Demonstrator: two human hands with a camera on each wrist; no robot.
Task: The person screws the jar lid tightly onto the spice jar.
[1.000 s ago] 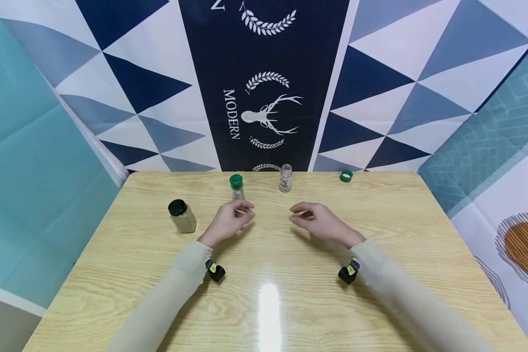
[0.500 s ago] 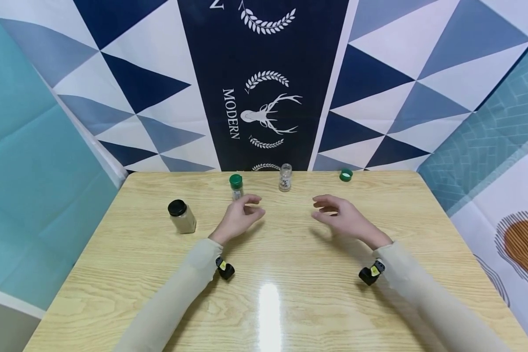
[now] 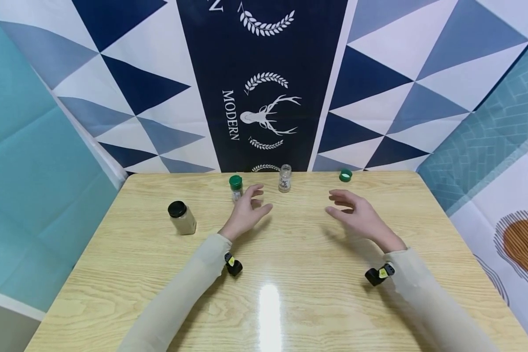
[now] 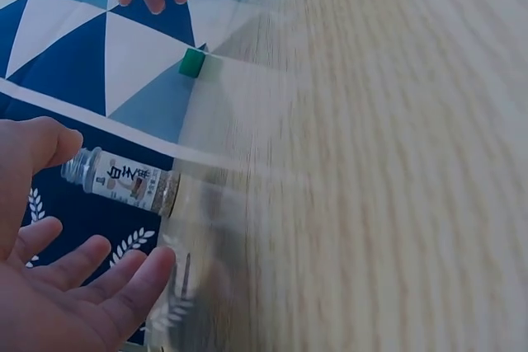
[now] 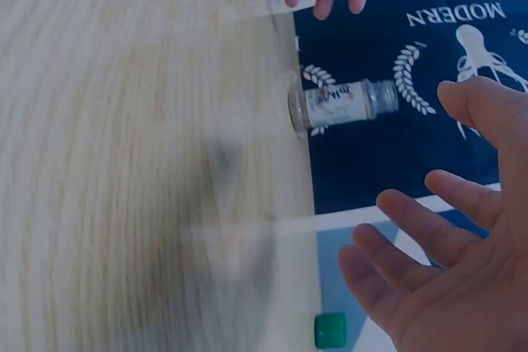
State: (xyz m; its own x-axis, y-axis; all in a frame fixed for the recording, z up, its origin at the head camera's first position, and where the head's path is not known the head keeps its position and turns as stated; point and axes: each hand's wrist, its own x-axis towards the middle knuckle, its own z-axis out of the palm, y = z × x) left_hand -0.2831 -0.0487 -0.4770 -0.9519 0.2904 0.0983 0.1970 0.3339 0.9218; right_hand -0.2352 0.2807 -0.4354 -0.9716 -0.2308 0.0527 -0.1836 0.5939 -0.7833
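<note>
My left hand (image 3: 246,211) hovers over the table with loosely bent fingers, holding nothing. Just behind it stands a spice jar with a green cap (image 3: 235,183), its lower part partly covered by the hand. Farther right, my right hand (image 3: 356,215) is also raised, thumb and fingers apart, with nothing between them. Between the hands, toward the back edge, an uncapped clear glass spice jar (image 3: 285,179) stands upright; the left wrist view shows a label and some grainy contents at its base (image 4: 165,194). A loose green cap (image 3: 345,176) lies at the back right, beyond the right hand.
A square jar with a black lid (image 3: 182,218) and pale contents stands at the left of the wooden table (image 3: 317,303). A patterned cloth (image 3: 264,58) hangs right behind the table's back edge. Teal cloth (image 3: 39,161) hangs along the left side.
Both hands have shifted to the right and slightly away from me, and their fingers have spread wider. The jars and the loose green cap have stayed in place.
</note>
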